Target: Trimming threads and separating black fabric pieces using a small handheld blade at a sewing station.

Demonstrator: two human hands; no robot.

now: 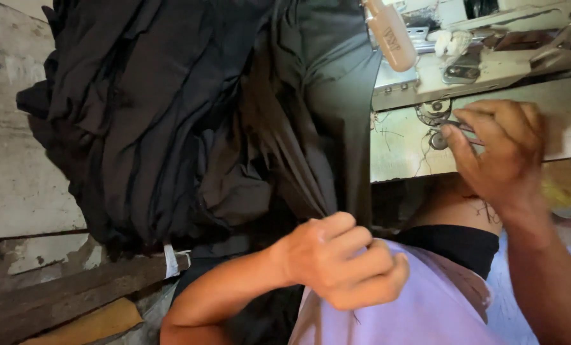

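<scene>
With the left hand clenched on the black cloth hanging over the lap, it seems best kept taut while the right hand pinches the sewing machine's tension dial.

Black cloth — pale lilac shorts — a cream, grimy sewing machine.

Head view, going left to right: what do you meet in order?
Wooden plank → pile of black fabric → left hand gripping the fabric → right hand at the sewing machine.
</scene>
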